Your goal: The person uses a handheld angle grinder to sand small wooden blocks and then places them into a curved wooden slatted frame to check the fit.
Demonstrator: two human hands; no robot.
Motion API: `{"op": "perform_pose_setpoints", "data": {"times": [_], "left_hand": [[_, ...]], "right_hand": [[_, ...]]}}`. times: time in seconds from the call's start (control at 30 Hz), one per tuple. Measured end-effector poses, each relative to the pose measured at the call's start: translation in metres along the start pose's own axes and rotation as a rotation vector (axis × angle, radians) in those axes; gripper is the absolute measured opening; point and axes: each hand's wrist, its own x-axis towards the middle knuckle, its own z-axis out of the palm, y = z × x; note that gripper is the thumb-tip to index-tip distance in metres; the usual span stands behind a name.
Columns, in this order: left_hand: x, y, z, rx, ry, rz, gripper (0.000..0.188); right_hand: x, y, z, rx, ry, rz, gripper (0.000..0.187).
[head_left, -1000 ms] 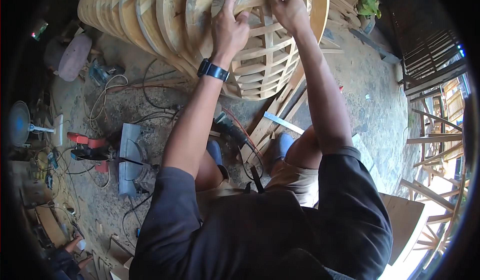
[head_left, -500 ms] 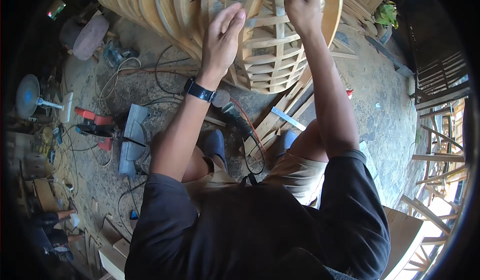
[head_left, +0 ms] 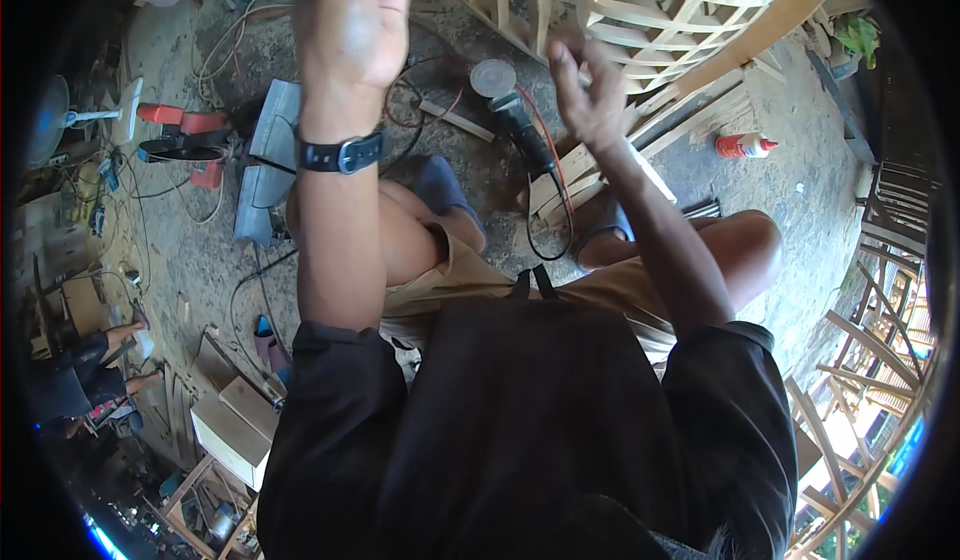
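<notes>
My left hand is raised at the top edge, palm showing and fingers stretched apart, some cut off by the frame. It holds nothing that I can see, and a dark watch strap circles its wrist. Off to the right, my right hand is lifted with the thumb up; its fingers are smeared by motion, so their grip is unclear. Just beyond that hand stands a curved wooden lattice frame of pale slats. From this view I cannot tell whether the right hand touches it.
An angle grinder with a round disc lies on the floor between my feet, its cord looping. Wood strips lie beside it. A white bottle with a red cap is at the right. Leftward sit a red-and-grey cutting machine and a fan.
Both hands have come away from their places over the wooden frame; the left is farther left, the right lower. My view has shifted, so the frame now sits higher and farther right.
</notes>
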Motion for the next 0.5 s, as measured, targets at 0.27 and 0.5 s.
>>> {"op": "perform_pose_setpoints", "data": {"times": [0.27,0.5], "left_hand": [[0.0,0.014,-0.001,0.053,0.072,0.038,0.034],[-0.003,0.029,-0.025,0.094,0.111,0.064,0.039]], "right_hand": [[-0.139,0.251,0.094,-0.563,-0.614,0.513,0.079],[-0.134,0.271,0.16,-0.308,-0.621,0.777,0.071]]}}
